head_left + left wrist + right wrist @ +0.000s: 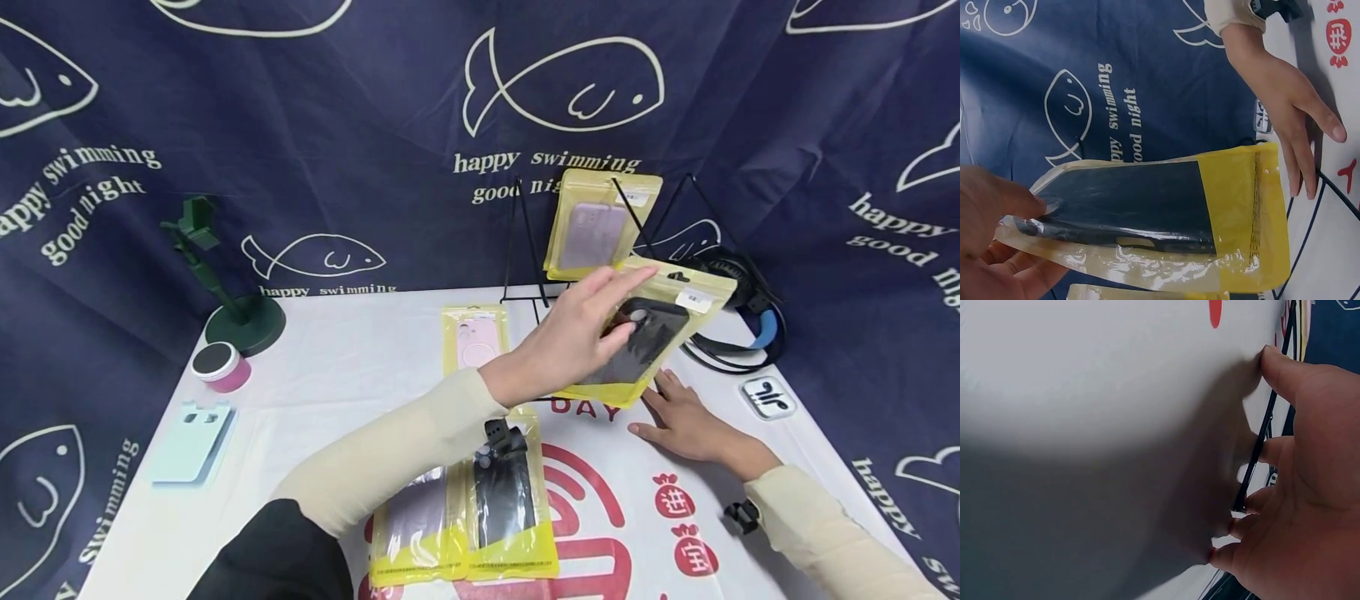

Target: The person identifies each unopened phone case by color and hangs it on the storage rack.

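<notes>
Black phone case in its yellow-edged clear bag [647, 342] is up off the table, held tilted in the air just in front of the black wire display rack [525, 242]. The left hand [573, 337] has it pinched, thumb on the near face and fingers curled behind the bag, and the left wrist view shows that thumb pressing on the plastic over the dark case [1129, 206]. The right hand [686, 425] lies flat on the white printed table cover [337, 375], fingers straight and spread, holding nothing; its fingertips sit just under the lower corner of the raised bag. From the right wrist view those fingertips [1275, 362] touch the cloth right beside a thin black rack wire [1260, 450].

On the rack stands another yellow bag with a lilac case [600, 225]. A bagged pink case [476, 337] lies flat behind the left forearm, and two more bagged cases [465, 517] lie side by side near the front edge. Far left sit a green stand [232, 308], a small pink round tin [221, 365] and a pale blue case [197, 432].
</notes>
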`<state>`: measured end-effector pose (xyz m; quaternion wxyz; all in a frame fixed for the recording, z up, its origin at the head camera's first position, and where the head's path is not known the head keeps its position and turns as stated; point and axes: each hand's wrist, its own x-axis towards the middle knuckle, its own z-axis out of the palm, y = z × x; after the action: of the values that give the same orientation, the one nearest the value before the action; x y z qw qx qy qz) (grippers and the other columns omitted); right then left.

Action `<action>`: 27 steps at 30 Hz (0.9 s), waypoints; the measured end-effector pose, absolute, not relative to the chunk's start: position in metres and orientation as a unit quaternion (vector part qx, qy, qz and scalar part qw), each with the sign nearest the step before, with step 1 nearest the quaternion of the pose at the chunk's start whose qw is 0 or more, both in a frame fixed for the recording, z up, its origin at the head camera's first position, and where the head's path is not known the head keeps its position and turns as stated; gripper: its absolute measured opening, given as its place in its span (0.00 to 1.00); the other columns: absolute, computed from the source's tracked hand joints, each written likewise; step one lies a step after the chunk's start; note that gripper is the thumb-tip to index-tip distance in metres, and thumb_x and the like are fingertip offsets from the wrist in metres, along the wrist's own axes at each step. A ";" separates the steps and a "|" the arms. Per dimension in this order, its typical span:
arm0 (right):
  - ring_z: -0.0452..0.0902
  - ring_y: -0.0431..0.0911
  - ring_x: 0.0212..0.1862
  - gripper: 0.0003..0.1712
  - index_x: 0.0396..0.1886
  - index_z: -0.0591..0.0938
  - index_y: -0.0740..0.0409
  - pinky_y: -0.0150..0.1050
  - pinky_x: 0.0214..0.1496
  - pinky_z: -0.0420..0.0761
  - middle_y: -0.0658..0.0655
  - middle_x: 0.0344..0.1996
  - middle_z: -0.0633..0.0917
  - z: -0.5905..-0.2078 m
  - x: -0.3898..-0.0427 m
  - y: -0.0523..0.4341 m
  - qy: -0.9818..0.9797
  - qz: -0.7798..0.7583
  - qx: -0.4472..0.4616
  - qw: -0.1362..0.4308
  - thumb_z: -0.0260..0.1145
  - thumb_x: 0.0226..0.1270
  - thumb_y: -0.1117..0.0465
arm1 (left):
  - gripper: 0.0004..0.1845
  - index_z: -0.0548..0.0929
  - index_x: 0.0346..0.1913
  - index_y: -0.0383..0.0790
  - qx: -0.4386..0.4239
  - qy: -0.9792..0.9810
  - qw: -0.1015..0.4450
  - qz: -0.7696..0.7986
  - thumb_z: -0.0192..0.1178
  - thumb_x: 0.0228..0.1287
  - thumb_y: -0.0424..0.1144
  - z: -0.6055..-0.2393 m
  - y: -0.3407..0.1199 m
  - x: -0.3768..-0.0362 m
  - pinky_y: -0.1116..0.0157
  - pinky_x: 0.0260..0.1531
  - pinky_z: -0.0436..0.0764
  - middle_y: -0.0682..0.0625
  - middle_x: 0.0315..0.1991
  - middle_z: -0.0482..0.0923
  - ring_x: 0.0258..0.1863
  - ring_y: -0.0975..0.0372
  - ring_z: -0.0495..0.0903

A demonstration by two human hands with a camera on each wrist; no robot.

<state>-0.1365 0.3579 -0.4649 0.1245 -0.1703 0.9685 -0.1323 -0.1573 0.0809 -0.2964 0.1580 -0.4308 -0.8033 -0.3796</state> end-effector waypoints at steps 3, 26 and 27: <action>0.43 0.78 0.75 0.51 0.78 0.60 0.61 0.78 0.69 0.51 0.76 0.78 0.47 -0.464 -0.136 0.357 0.969 -0.128 -0.166 0.129 0.63 0.66 0.35 | 0.32 0.67 0.74 0.38 -0.422 -0.809 0.160 -0.377 0.61 0.68 0.32 -0.300 0.082 -0.160 0.75 0.36 0.68 0.47 0.46 0.77 0.34 0.63 0.68; 0.42 0.77 0.76 0.53 0.78 0.58 0.64 0.75 0.71 0.48 0.77 0.77 0.46 -0.461 -0.135 0.354 0.969 -0.131 -0.147 0.150 0.61 0.67 0.34 | 0.34 0.65 0.74 0.33 -0.397 -0.810 0.233 -0.364 0.56 0.63 0.24 -0.323 0.090 -0.185 0.76 0.39 0.71 0.44 0.45 0.71 0.37 0.62 0.71; 0.42 0.77 0.76 0.53 0.78 0.58 0.64 0.75 0.71 0.48 0.78 0.77 0.46 -0.461 -0.135 0.353 0.969 -0.130 -0.146 0.151 0.61 0.67 0.34 | 0.34 0.65 0.74 0.33 -0.393 -0.810 0.238 -0.365 0.57 0.63 0.24 -0.324 0.090 -0.188 0.76 0.39 0.71 0.44 0.45 0.71 0.38 0.61 0.71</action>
<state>-0.1347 0.3534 -0.4611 0.1508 -0.1459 0.9691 -0.1296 -0.1884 0.0903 -0.3244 0.2381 -0.3933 -0.8097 -0.3647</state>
